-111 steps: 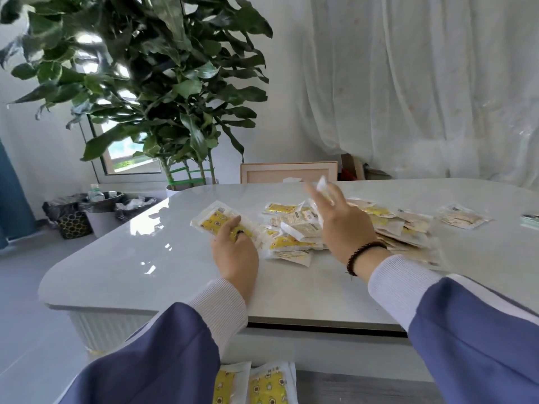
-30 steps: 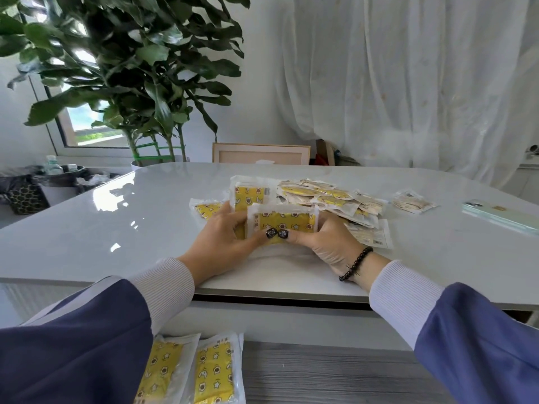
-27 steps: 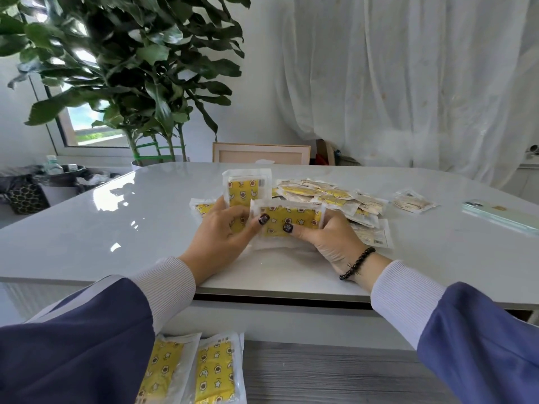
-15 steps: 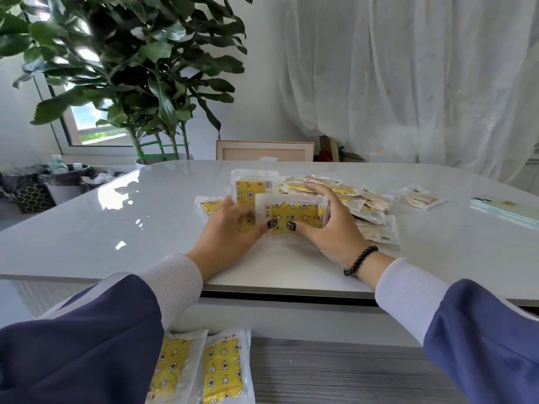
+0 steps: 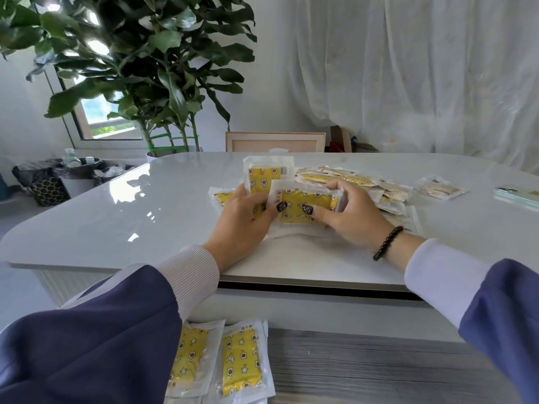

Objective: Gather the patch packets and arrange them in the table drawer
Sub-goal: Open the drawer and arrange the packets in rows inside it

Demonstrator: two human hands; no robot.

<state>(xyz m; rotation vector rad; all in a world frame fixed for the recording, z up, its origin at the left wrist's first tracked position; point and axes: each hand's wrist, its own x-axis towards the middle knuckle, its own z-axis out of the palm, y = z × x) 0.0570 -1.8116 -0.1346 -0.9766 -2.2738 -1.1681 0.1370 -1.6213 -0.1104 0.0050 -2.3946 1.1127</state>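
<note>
I have both hands on the packets at the near middle of the table (image 5: pixel 122 217). My left hand (image 5: pixel 242 220) is curled round an upright patch packet (image 5: pixel 268 174) that stands with its long axis vertical, its top edge above my fingers. My right hand (image 5: pixel 347 217) grips a small stack of packets (image 5: pixel 304 204) turned the other way, long axis running left to right, thumb on the near face and fingers wrapped over the far edge. The two thumbs nearly meet on the front of that stack, so the bundles are touching or all but.

What matters next, as I judge it, is that the drawer (image 5: pixel 379 363) lies straight towards me and below the table edge, with two packets already laid flat (image 5: pixel 221 357) side by side at its left end, long axes pointing away from me. So the gathered bundle has to come back and down, and turn to match those. The left hand is nearer the filled end.

More loose packets (image 5: pixel 361 185) are still scattered beyond my right hand, one packet (image 5: pixel 220 196) lies flat beside my left, and a single packet (image 5: pixel 440 189) sits well apart to the right near a phone (image 5: pixel 516 195).
</note>
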